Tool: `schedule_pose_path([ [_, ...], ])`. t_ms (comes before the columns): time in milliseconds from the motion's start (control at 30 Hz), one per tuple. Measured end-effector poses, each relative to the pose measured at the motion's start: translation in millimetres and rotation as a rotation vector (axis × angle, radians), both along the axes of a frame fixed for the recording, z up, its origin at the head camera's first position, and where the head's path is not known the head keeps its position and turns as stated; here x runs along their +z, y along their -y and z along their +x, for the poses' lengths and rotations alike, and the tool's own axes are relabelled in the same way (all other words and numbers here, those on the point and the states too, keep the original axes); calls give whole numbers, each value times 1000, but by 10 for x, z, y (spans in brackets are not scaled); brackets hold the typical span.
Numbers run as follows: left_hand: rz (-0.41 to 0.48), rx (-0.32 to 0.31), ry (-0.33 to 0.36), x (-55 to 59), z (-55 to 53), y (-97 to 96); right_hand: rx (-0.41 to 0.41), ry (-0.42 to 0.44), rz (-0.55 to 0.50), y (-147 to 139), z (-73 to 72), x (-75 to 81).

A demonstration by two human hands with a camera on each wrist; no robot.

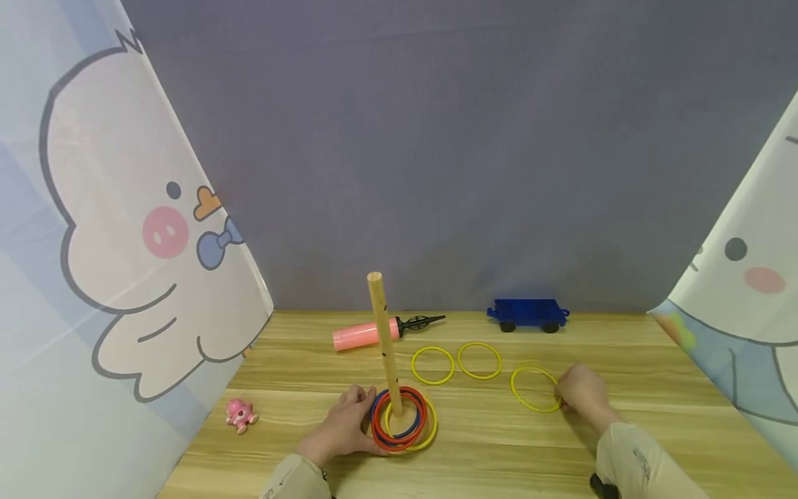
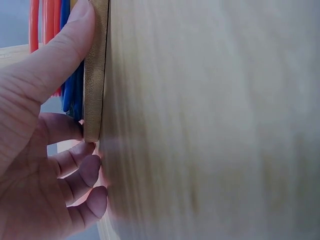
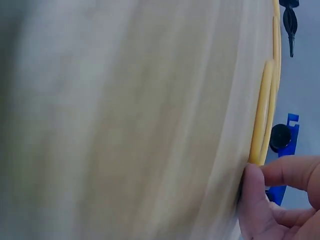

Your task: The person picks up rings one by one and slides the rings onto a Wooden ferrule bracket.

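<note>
A wooden ring-toss stand has an upright post on a flat round base. Red rings, blue rings and a yellow ring lie stacked around the post's foot. My left hand grips the base's left edge, thumb on the near side and index finger on the far side. Off to the right, my right hand pinches the right rim of another yellow ring between thumb and index finger. That ring is low over the table; whether it touches the wood I cannot tell.
Two more yellow rings lie flat behind the stand, to its right. Farther back are a pink hand pump with a black nozzle and a blue toy wagon. A small pink figure is at the left. Cloth walls enclose the table.
</note>
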State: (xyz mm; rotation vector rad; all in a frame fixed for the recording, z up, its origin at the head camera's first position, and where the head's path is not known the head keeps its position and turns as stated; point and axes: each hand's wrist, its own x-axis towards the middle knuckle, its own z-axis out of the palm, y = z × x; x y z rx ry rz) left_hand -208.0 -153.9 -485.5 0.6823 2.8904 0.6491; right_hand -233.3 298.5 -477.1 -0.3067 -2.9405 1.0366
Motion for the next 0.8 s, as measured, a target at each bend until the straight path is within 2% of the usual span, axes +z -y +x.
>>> schedule_pose_path([
  [100, 3, 1, 2, -9, 0, 0, 46, -13, 73, 50, 72, 17],
  [200, 5, 2, 1, -9, -1, 0, 79, -11, 62, 124, 137, 26],
  [500, -9, -1, -24, 18, 20, 0, 105, 73, -218, 361, 247, 43],
  [600, -14, -2, -29, 8, 19, 1, 147, 106, -324, 431, 277, 56],
  [800, -14, -4, -28, 7, 11, -3, 282, 172, -501, 583, 349, 165],
])
